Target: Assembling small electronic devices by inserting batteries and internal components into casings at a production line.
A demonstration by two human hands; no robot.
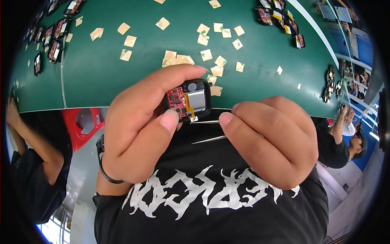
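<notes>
My left hand [142, 122] is closed around a small black device housing [208, 97], gripping it by its edges with thumb and fingers. Inside the housing are a red circuit board [176, 97], a silver rectangular part [197, 100] and a yellow flex cable [189, 106]. The cable bends down to a small white end piece [194, 119] at the housing's lower edge. My right hand [272, 138] pinches metal tweezers [207, 140], whose two tips are apart. The upper tip lies close beside the cable's end; whether it touches cannot be made out.
Many tan square pieces [163, 23] lie scattered over the green table [142, 81]. More opened black housings with red boards sit at the far left [61, 27] and far right [265, 16]. Other people work on both sides. A red stool [83, 130] stands at the left.
</notes>
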